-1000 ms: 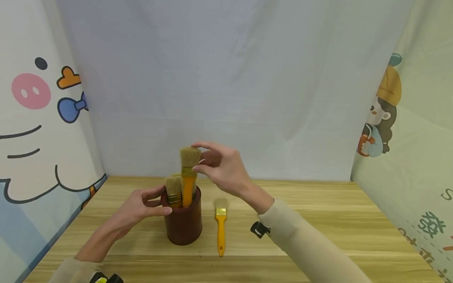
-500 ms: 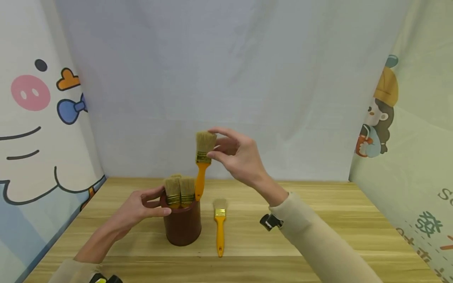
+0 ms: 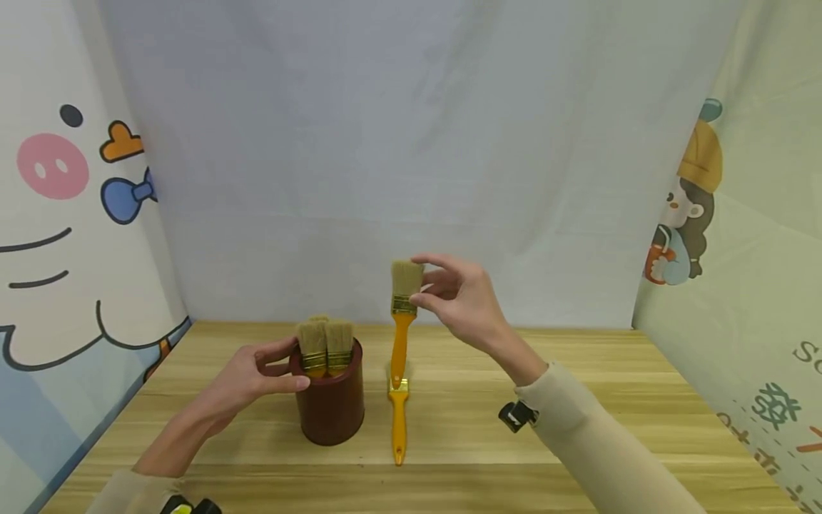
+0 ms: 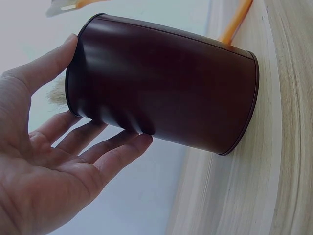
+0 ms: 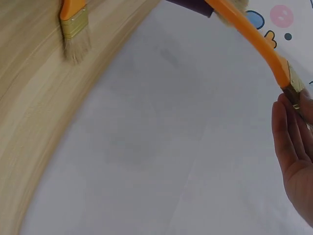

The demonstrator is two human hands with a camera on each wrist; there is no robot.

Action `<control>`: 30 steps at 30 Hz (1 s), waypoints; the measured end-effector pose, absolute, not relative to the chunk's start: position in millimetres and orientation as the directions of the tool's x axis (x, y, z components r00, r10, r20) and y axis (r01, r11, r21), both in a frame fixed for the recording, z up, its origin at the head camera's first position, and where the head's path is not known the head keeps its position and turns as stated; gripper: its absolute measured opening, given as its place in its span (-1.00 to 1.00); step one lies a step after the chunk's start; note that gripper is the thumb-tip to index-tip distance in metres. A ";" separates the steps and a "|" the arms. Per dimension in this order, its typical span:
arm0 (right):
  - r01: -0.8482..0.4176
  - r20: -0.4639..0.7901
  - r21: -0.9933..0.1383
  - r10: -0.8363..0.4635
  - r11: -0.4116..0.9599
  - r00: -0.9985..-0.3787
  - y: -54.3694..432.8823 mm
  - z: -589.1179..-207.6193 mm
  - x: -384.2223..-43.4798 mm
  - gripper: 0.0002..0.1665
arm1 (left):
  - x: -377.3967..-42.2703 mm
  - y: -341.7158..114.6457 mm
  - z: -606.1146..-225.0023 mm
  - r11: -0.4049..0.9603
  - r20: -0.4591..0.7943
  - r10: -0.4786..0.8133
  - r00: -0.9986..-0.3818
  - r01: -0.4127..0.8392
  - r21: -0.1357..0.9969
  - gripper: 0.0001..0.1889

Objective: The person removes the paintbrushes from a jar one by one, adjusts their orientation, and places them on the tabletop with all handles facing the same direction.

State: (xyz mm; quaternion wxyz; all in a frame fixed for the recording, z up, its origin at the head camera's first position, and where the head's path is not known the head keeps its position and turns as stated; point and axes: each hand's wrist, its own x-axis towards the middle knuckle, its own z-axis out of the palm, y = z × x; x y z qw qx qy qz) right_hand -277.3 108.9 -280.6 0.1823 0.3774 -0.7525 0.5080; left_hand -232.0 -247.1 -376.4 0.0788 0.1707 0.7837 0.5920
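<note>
So, left hand (image 3: pixel 252 373) first: grips the brown can (image 3: pixel 330 414), thumb at the rim on the near side, fingers round the far-left side, palm apart from the wall. Can stands upright on the wooden table (image 3: pixel 668 414), left of center, closer to the left edge than the right. Inside: upright paintbrushes (image 3: pixel 339 339), bristles up, at least three, rear one mostly hidden.

Right of can: flat-lying paintbrush (image 3: pixel 399 425), bristles toward the table's back edge, handle toward the front edge. Over it in the head view: held paintbrush (image 3: pixel 402 325), bristles up, handle hanging, slight tilt. Handle end overlaps the lying one; can't tell if they touch.

Right hand (image 3: pixel 465 303): thumb and fingers pinch the held one at the ferrule's right side, index finger up by the bristle top. Brush sits just left of the palm, at the fingertips.

To do it well, I'd pinch metal, not bristles; brace with the index, since the handle could swing. Clear the lying brush's head before lowering. Light left grip should do for steadying the can.
</note>
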 end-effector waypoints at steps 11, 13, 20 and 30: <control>-0.645 0.536 -0.711 -0.378 0.280 -0.755 128.6 -318.6 -281.6 -0.40 | -231.3 -247.1 -376.2 0.241 0.076 0.363 -0.929 0.173 0.955 -0.06; -0.612 0.501 -0.738 -0.377 0.286 -0.779 132.1 -325.5 -282.5 -0.40 | -231.4 -246.9 -376.4 0.241 0.079 0.364 -0.928 0.176 0.954 -0.06; -0.538 0.418 -0.789 -0.383 0.298 -0.824 144.4 -350.2 -287.9 -0.39 | -231.1 -246.9 -377.0 0.241 0.084 0.357 -0.930 0.179 0.954 -0.07; -0.437 0.316 -0.865 -0.409 0.246 -0.856 154.5 -376.2 -296.1 -0.39 | -232.2 -248.2 -378.0 0.243 0.088 0.361 -0.929 0.184 0.952 -0.07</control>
